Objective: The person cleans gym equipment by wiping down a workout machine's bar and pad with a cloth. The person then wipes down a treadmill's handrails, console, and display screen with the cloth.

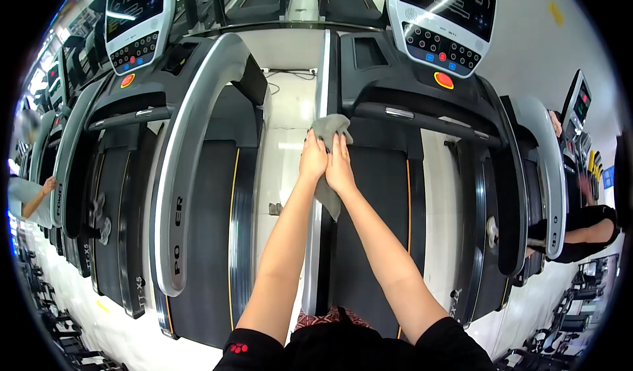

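A grey cloth (332,126) is bunched around the silver and black side handrail (323,252) of the treadmill in front of me. My left hand (313,155) presses the cloth from the rail's left side, its fingers wrapped on it. On the right side, my right hand (339,165) is closed on the same cloth, close against my left hand. Part of the cloth hangs below both hands. The treadmill's console (443,22), with a red and yellow stop button (444,80), stands ahead to the right.
A second treadmill (173,173) stands on the left, across a strip of pale floor (280,173) with a black cable. More treadmills line both sides. One person (30,196) is at far left and another (587,232) at far right, each by a treadmill.
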